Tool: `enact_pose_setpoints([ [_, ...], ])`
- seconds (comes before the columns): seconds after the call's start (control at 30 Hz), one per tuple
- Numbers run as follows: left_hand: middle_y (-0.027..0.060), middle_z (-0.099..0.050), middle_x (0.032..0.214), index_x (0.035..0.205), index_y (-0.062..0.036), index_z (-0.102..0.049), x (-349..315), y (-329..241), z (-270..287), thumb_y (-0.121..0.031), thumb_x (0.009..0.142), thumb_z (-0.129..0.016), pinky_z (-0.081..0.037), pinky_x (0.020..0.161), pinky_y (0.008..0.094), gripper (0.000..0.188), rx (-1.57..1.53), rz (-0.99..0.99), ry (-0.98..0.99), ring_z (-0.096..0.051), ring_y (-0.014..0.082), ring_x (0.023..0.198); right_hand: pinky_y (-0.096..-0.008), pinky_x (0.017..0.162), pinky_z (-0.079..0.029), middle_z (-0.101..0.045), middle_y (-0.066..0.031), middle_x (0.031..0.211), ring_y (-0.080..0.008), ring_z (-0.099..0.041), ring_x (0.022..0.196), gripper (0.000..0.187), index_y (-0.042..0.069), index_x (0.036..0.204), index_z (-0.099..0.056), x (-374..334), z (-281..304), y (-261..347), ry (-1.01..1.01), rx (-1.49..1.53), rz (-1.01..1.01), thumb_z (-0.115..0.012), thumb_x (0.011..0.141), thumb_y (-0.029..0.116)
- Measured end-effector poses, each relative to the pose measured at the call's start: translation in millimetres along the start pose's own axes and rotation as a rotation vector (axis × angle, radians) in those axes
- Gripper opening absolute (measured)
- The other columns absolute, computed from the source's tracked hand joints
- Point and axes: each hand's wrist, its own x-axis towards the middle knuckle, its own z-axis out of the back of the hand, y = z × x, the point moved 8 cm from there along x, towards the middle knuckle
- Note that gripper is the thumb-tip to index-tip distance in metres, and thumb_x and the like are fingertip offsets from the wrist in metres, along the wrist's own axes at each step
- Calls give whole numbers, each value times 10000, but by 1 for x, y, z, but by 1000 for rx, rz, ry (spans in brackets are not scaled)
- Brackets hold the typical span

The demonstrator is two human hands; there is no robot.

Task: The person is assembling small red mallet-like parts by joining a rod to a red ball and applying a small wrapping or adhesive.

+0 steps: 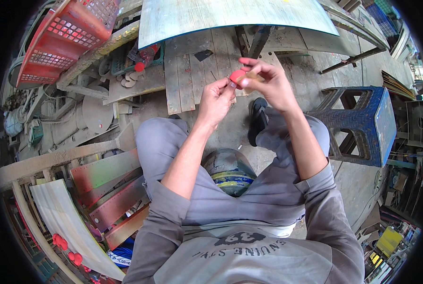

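Observation:
In front of my knees, a small red rounded piece point(237, 76) is pinched by the thumb and fingers of my left hand point(216, 102). My right hand point(274, 87) is right beside it, its thumb close against the red piece and its fingers bent. A tan patch shows between those right fingers, but blur hides what it is. Beyond both hands is a pale, blue-edged board point(230, 14), raised above the floor.
A blue stool point(384, 125) stands at my right. Red baskets point(55, 47) are at the far left. Near my left leg lie painted planks point(110, 170) and a curved pale board point(69, 227) with several red rounded pieces point(60, 241) next to it. Between my legs is a round container point(228, 165).

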Motion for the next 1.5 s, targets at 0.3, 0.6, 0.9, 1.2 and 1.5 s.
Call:
enact_pose_setpoints([
  [0.3, -90, -379, 586, 921, -62, -628, -4, 4, -3, -171, 960, -511, -177, 404, 188, 165, -86, 110, 103, -284, -6, 469, -217, 584, -486, -658, -88, 760, -82, -594, 653, 282, 51, 659, -521, 4, 6, -2, 19, -238, -204, -796, 721, 61],
  [0.6, -90, -388, 591, 949, -58, -636, -4, 5, 3, -199, 970, -502, -195, 411, 187, 196, -45, 128, 94, -291, -2, 470, -277, 735, -550, -675, -160, 986, -212, -672, 838, 181, 10, 757, -542, 2, 14, -10, -131, 211, -288, -705, 814, 63],
  [0.9, -82, -463, 620, 921, -39, -649, -4, 2, 0, -158, 955, -516, -279, 479, 197, 182, 212, -117, 60, -367, 0, 541, -232, 640, -495, -663, -86, 814, -95, -598, 725, 307, 44, 620, -516, 2, -3, 3, 68, -204, -167, -816, 686, 57],
  [1.2, -81, -444, 627, 920, -31, -654, -3, -1, 1, -183, 960, -517, -285, 496, 196, 209, 168, -110, 76, -360, 12, 558, -302, 800, -528, -666, -111, 970, -134, -646, 830, 165, 20, 786, -549, 0, 23, -4, -161, 108, -226, -699, 826, 75],
  [1.5, -81, -439, 633, 956, -31, -631, -3, 4, -4, -197, 971, -501, -261, 473, 182, 211, 87, -67, 83, -342, 4, 531, -274, 743, -513, -636, -116, 995, -133, -606, 895, 302, 40, 679, -495, -5, -1, -2, 51, -174, -90, -796, 709, 37],
])
